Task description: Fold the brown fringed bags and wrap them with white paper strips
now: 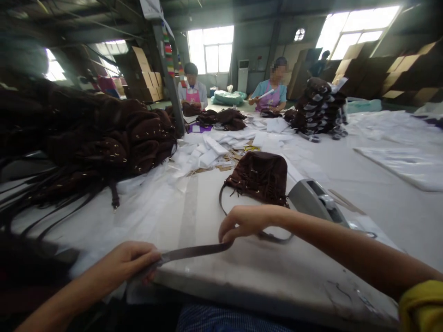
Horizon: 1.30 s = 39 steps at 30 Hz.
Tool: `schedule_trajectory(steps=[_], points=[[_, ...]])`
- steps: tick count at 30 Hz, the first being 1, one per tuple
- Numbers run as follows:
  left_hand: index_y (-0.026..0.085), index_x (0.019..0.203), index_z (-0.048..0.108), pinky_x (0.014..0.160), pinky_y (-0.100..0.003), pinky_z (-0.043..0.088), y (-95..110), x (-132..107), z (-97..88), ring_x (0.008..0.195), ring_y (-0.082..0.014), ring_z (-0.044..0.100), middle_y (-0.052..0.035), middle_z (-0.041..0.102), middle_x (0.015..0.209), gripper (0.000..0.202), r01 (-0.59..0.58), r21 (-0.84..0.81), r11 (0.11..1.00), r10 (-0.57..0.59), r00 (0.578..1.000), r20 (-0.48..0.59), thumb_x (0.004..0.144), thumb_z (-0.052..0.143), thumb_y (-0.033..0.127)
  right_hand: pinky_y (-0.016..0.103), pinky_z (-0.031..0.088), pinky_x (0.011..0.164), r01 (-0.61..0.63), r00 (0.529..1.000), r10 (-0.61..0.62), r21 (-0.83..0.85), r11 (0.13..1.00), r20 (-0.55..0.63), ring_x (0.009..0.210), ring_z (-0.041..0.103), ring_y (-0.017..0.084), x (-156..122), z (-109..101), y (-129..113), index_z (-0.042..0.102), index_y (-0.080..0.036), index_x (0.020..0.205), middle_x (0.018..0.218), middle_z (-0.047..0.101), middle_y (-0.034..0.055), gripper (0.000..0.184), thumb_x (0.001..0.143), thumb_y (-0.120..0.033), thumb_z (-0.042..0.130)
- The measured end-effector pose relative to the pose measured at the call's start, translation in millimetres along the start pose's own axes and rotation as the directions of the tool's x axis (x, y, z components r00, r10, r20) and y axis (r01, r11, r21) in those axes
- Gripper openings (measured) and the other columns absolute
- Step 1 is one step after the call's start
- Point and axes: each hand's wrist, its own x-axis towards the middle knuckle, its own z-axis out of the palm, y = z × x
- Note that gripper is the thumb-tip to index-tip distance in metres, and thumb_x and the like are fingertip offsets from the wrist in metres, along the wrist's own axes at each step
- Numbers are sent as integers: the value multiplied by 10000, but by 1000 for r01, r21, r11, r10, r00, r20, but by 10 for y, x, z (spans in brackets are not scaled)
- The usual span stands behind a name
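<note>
A dark brown handbag [259, 175] with fringe and metal eyelets lies on the white table [207, 272] in front of me. Its long strap [195, 251] is stretched between my hands over the near edge. My left hand [134, 260], at the lower left, is closed round one end of the strap, thumb on top. Near the middle, my right hand [242, 223] pinches the strap between thumb and fingers, just in front of the bag. Part of the strap loops behind and under the right hand. Whatever else the left fingers cover is hidden.
Right of the bag sits a grey tape dispenser [316, 203]. A big heap of brown bags [131, 133] fills the left, straps trailing. White packets [211, 150] lie beyond the bag, a stack of bags [320, 110] further right. Two co-workers [272, 90] are across the table.
</note>
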Motion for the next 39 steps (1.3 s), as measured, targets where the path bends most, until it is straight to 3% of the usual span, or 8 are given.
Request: schedule_trajectory(steps=[3,6,10,18,24,27,31,39], points=[[162,749,694,567,-216,414,-74,-68,57,624,-162,597,-34,697,690,535,77,-24,997,-77,997,33,898,464,621,195,464,716,59,997,-58,31,998,-50,773,646,132,61,5,-26,733,-151,997,874,726,30,248,915,-325,576],[161,730,700,578,-218,408,-33,-45,125,625,-161,591,-31,694,678,540,57,8,998,-57,998,17,906,457,611,211,468,759,108,990,-117,101,989,85,851,650,145,127,-40,-88,708,-162,1063,948,722,50,351,955,-419,495],[159,719,705,568,-216,397,66,-33,114,622,-156,588,-28,700,681,544,58,28,998,-58,998,-10,906,460,607,223,454,706,18,981,-9,-44,999,193,815,649,160,129,-67,-69,692,-183,1104,935,721,40,320,864,-386,633],[160,794,735,620,-247,483,259,0,143,673,-196,661,-55,734,733,506,61,-182,981,-55,998,37,883,511,605,224,398,639,134,991,-128,-213,968,41,619,563,119,200,-228,-203,661,-182,880,703,663,6,221,961,-280,480],[139,841,716,627,-260,499,660,307,252,646,-188,652,-51,705,684,511,-119,-177,977,115,993,-35,873,525,612,195,394,614,200,980,-197,-176,964,35,628,581,96,449,-216,-496,647,-163,854,734,682,-8,151,936,-213,531],[146,758,674,549,-234,465,539,335,195,568,-154,609,-28,667,627,504,-96,-125,987,89,994,-56,860,537,620,194,424,643,185,980,-173,-122,975,100,685,618,111,498,-279,-232,671,-157,963,786,705,5,139,919,-242,570],[149,735,679,582,-244,483,211,326,76,602,-173,638,-41,695,659,529,-5,-52,999,1,996,-84,866,505,631,201,420,686,160,987,-159,-219,963,23,744,631,123,548,-355,186,726,-157,925,838,733,20,134,889,-224,616],[154,805,713,643,-247,493,362,622,199,683,-205,686,-58,743,751,534,-94,-24,995,90,990,-111,900,456,612,181,385,617,216,976,-205,-280,936,69,686,623,99,835,-147,-93,724,-184,989,808,734,-4,146,899,-222,616]])
